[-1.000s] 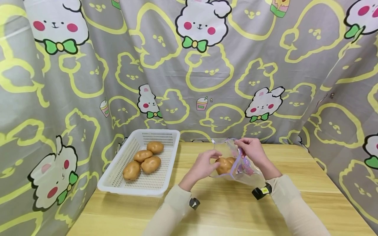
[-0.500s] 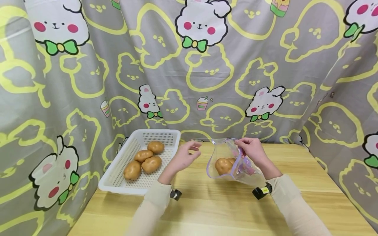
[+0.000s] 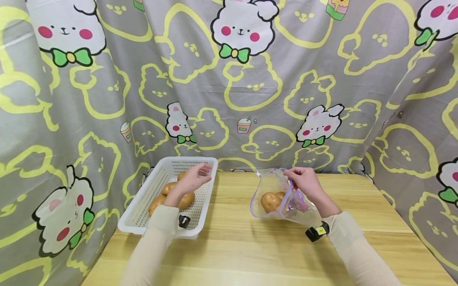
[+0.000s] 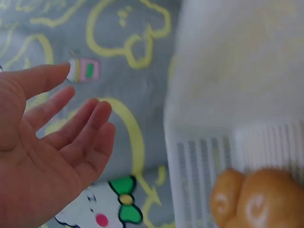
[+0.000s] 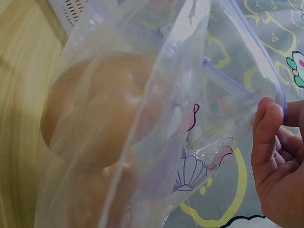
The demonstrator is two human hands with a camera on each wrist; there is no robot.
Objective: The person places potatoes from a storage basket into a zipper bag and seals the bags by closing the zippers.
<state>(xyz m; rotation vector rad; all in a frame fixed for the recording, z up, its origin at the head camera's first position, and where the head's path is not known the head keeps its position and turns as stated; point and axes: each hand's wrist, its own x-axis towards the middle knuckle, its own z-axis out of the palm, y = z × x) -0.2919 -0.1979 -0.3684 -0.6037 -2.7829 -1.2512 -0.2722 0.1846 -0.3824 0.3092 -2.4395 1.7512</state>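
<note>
My left hand (image 3: 191, 180) hovers over the white plastic basket (image 3: 125, 216), its fingers loosely bent around nothing. In the left wrist view the same hand (image 4: 61, 133) shows an open palm, apart from the potatoes (image 4: 266, 199). Several brown potatoes (image 3: 186, 200) lie in the basket, partly hidden by the hand and forearm. With thumb and fingertips, my right hand (image 3: 305, 182) pinches the rim of a clear zip bag (image 3: 302, 212) with a purple edge. The bag's mouth gapes to the left. Inside it rest potatoes (image 5: 99, 109), seen through the plastic in the right wrist view.
A wooden table (image 3: 236, 246) carries the basket at left and the bag at right. Behind and on both sides hangs a grey curtain (image 3: 264, 91) with cartoon prints. The basket's raised rim surrounds the potatoes.
My left hand has left the potato in the bag and swung left until it is above the basket. The right hand keeps pinching the bag's rim in the same spot.
</note>
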